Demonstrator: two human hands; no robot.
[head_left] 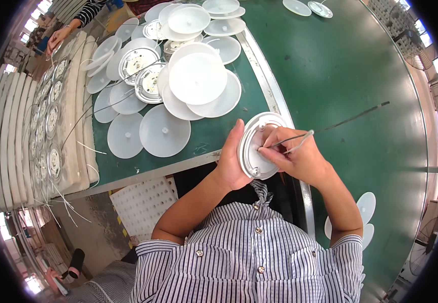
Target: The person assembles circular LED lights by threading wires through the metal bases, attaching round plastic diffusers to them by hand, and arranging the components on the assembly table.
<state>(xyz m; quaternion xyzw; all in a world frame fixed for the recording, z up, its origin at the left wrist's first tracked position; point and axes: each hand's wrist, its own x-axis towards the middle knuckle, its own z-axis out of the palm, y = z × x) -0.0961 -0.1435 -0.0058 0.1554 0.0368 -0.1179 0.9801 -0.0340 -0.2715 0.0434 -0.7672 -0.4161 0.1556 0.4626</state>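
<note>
In front of my chest, my left hand [230, 164] grips a round silver-rimmed lamp base [252, 160] by its edge, thumb up along the left side. The disc is tilted, its paler inner face turned toward my right hand. With fingers pinched at the middle of that face, my right hand [299, 159] holds a dark wire [350, 121], whose free end sticks out to the upper right. A shorter white wire [299, 143] loops beside it over the fingers. The exact spot where the wires meet the base is hidden behind my fingertips.
Translucent round covers [198, 76] are heaped on the green table [219, 123], among open lamp bases [138, 61]. Stacked trays [80, 146] of lamp bases stand at left, near another person's hand [57, 39]. A metal rail [267, 81] borders the green conveyor belt [360, 76], which carries more covers [366, 207].
</note>
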